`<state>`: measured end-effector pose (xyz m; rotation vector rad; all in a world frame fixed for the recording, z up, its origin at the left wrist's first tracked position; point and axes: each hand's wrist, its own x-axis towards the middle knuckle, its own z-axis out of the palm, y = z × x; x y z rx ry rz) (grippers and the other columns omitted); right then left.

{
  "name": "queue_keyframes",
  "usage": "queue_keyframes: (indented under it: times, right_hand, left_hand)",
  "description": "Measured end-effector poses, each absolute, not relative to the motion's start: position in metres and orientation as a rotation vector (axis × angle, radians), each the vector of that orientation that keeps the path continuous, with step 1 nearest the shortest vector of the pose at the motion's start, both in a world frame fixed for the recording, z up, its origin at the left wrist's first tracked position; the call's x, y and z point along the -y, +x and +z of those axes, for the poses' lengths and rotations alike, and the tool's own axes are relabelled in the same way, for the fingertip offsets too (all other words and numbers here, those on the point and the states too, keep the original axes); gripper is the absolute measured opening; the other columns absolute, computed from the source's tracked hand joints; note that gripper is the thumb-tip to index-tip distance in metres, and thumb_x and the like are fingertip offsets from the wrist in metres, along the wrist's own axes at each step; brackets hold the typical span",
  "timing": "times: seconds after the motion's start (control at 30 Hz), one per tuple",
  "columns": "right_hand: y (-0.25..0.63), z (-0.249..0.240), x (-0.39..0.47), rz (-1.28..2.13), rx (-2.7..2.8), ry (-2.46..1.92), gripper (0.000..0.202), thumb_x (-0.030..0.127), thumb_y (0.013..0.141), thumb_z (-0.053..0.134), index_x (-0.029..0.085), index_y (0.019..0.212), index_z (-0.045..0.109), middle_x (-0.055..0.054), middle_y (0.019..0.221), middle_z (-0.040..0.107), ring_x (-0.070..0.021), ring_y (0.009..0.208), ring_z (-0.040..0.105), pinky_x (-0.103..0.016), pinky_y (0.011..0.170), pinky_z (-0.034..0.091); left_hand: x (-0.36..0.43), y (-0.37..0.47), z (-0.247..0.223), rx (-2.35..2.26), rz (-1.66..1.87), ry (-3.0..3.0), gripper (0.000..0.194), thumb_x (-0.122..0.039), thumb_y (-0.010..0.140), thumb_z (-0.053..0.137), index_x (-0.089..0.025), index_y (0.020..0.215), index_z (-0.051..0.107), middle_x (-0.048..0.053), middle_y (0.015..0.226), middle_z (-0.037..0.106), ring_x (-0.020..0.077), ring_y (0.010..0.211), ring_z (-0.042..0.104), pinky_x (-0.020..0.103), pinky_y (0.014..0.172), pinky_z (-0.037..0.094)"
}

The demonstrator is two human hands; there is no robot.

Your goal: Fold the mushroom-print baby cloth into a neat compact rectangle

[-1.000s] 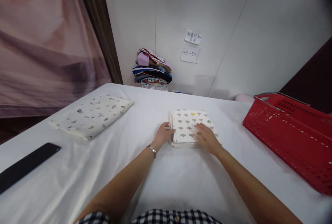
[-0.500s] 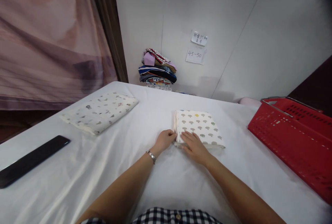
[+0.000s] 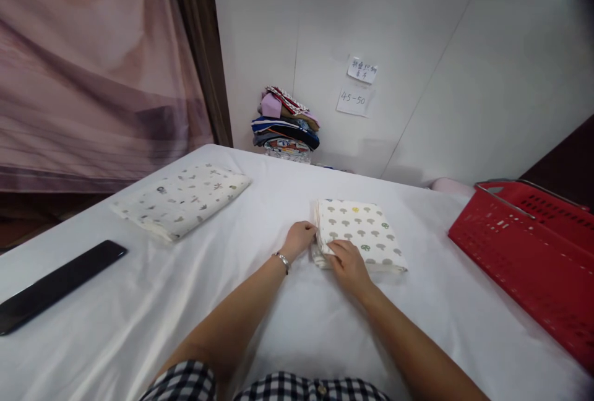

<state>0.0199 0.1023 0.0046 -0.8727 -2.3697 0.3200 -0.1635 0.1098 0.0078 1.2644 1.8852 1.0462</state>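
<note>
A folded white cloth (image 3: pixel 366 224) with grey mushroom prints, one yellow and some green, lies on the white-covered table. My left hand (image 3: pixel 299 239) pinches the layered left edge of this cloth, its fingers closed. At the near left corner, my right hand (image 3: pixel 347 263) grips the cloth's edge between thumb and curled fingers. A second folded cloth (image 3: pixel 185 198), white with small leaf-like prints, lies flat farther left, touched by neither hand.
On the left of the table (image 3: pixel 273 187) lies a long black object (image 3: pixel 60 283). A red basket (image 3: pixel 520 258) stands at the right. Beyond the far edge is a stack of folded fabrics (image 3: pixel 285 122), near a wall with paper notes (image 3: pixel 353 101).
My left hand has moved slightly up along the cloth's left edge. My right hand's fingers, flatter on top before, have curled at the near corner, where the edge is now a little lifted.
</note>
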Motion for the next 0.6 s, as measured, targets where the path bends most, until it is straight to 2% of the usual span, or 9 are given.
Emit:
queue_keyframes:
  times: [0.17,0.6]
  right_hand:
    - [0.0222,0.0065,-0.0996,0.526,2.206,-0.915,0.026,0.026,0.088,0.042,0.022,0.102,0.064,-0.006,0.102,0.063,-0.0201,0.097,0.056,-0.034,0.086,0.044]
    - [0.0206,-0.0007,-0.0957,0.592,2.093,-0.968,0.027,0.028,0.088,0.043,0.022,0.106,0.063,-0.007,0.107,0.062,-0.0213,0.102,0.054,-0.035,0.090,0.043]
  left_hand:
    - [-0.1090,-0.1620,0.0083,-1.894,1.119,1.193,0.012,-0.020,0.073,0.055,-0.016,0.070,0.065,0.002,0.072,0.068,0.0124,0.066,0.059,0.021,0.061,0.041]
    - [-0.1097,-0.1572,0.0093,-1.836,1.072,1.160,0.013,-0.021,0.071,0.054,-0.015,0.067,0.066,0.002,0.065,0.065,0.0126,0.062,0.057,0.022,0.058,0.040]
